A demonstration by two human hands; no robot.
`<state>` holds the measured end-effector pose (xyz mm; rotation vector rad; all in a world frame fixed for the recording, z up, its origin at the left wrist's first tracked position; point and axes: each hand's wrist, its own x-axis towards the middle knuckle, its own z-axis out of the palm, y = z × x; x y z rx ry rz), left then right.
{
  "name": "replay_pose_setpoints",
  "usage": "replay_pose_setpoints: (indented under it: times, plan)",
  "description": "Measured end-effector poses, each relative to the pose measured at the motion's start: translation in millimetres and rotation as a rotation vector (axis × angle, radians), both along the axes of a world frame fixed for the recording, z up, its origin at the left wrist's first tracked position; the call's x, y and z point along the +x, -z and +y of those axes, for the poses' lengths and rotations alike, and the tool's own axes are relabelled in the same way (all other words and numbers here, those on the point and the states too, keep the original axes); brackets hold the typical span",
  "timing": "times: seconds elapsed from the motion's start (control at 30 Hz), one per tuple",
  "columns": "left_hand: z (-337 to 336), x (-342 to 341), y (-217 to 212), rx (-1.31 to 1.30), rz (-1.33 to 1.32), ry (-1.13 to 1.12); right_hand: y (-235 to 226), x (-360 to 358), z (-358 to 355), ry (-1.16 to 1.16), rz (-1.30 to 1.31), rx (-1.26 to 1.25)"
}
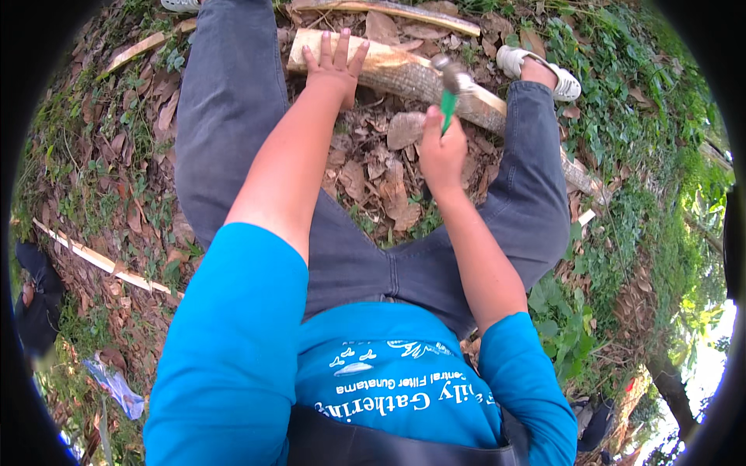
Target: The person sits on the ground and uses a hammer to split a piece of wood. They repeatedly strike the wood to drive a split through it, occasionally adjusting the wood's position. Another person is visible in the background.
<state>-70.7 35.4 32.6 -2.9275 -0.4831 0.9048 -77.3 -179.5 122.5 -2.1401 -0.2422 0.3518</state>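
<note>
A long wooden log (404,74) with a pale split top lies across the ground between my feet. My left hand (336,66) rests flat on its left end, fingers spread. My right hand (441,151) grips the green handle of a hammer (451,85), whose metal head sits over the middle of the log. I am crouched, in grey trousers and a blue shirt, with a knee on each side of my arms.
Dry brown leaves and green weeds cover the ground. A split strip of wood (101,260) lies at the left, another (388,9) beyond the log. My sandalled foot (544,71) stands by the log's right part. Someone in dark clothes (35,303) is at the far left.
</note>
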Motion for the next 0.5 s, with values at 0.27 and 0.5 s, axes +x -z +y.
replay_pose_setpoints:
  times: [0.27,0.5]
  plan:
    - [-11,8,-23,-0.022,0.000,0.013,91,26,-48,-0.193,-0.126,-0.480]
    - [2,-14,-12,-0.052,0.043,-0.062,-50,16,10,0.015,-0.084,0.418]
